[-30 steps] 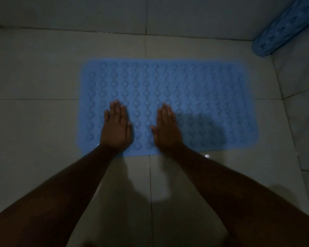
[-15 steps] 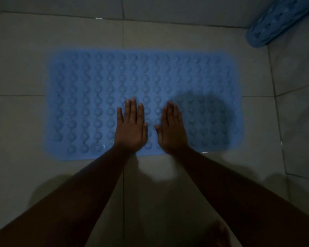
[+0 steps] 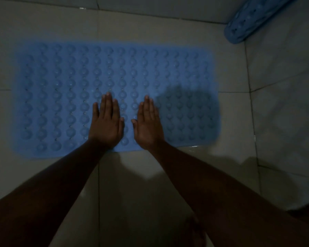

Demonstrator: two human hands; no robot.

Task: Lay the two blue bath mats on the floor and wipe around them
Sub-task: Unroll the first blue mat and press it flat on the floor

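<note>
A blue bath mat [image 3: 61,97] with rows of round bumps lies flat on the pale tiled floor [image 3: 43,22]. My left hand [image 3: 106,122] presses palm down on the mat near its front edge, fingers straight and together. My right hand [image 3: 148,125] lies flat beside it, a small gap between the two. A second blue mat [image 3: 251,20], rolled up, leans in the far right corner.
A wall [image 3: 284,86] of pale tiles rises on the right. Another wall runs along the back. Wet glints show on the floor by the mat's front right edge [image 3: 193,147]. My foot [image 3: 198,232] shows dimly at the bottom.
Both hands stay flat on the mat near its front edge. The view has shifted, so the mat sits further left in frame than one second ago.
</note>
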